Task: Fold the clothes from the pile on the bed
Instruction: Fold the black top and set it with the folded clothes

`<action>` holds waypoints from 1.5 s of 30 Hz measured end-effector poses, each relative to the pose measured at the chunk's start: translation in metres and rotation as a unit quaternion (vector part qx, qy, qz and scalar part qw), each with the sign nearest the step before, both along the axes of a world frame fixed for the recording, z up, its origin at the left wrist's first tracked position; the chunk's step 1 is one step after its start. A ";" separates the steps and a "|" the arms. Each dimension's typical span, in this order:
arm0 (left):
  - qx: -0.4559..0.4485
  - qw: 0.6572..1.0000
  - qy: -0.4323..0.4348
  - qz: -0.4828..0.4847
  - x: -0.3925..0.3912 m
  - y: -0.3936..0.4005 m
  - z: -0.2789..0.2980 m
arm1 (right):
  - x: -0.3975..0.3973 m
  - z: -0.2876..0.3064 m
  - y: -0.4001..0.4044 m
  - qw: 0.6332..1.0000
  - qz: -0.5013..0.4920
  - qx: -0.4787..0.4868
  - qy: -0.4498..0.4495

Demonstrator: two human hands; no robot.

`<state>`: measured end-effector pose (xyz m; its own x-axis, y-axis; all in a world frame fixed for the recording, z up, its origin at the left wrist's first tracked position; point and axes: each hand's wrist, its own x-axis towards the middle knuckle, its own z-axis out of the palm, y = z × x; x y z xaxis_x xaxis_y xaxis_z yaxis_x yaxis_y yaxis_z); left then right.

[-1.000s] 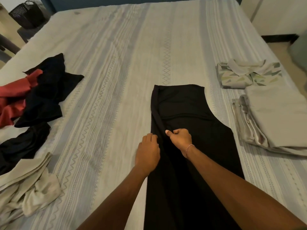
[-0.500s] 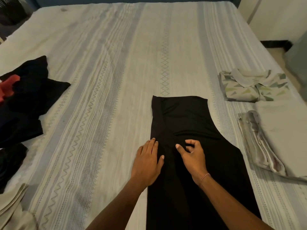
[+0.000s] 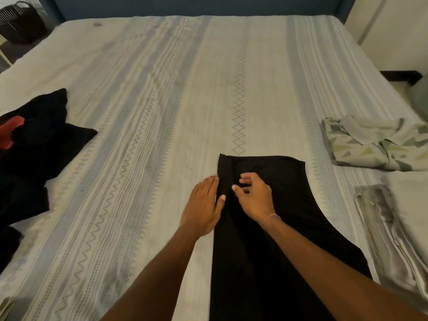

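**Smoothing the black garment before its next fold**

Both hands have slid up the black garment (image 3: 273,228) toward its far end since a moment ago, and the right hand's pinch has loosened. That garment lies flat and lengthwise on the bed (image 3: 162,100), just right of centre, its far hem squared off and its near part running out of view below.

At its left edge, the left hand (image 3: 203,205) lies flat, fingers straight and close together, palm mostly on the bedspread and fingertips along the fabric's edge. Just beside it, the right hand (image 3: 254,198) rests on the cloth with fingers loosely bent and spread; the thumb and forefinger are near each other, but whether they nip any fabric I cannot tell.

By the look of it, this piece is only halved lengthwise and being smoothed, with its cross folds not yet made.

To the right, a patterned folded top (image 3: 375,147) and a pale folded stack (image 3: 393,216) sit finished, near each other. To the left, well apart, a pile of dark clothes (image 3: 34,147) with a red piece (image 3: 9,133) awaits folding, so roughly half appears left.
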<state>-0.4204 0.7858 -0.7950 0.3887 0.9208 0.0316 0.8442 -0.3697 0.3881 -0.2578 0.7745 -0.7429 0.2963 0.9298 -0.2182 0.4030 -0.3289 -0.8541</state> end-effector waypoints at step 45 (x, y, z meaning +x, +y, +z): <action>-0.055 0.998 -0.005 0.007 -0.002 0.014 -0.018 | 0.126 -0.032 -0.172 0.962 -0.013 0.035 -0.270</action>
<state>-0.4228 0.8001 -0.8134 0.3763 0.9241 -0.0670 0.8451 -0.3127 0.4337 -0.1321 0.6027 -0.7752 0.3722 0.9274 0.0369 0.7862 -0.2939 -0.5436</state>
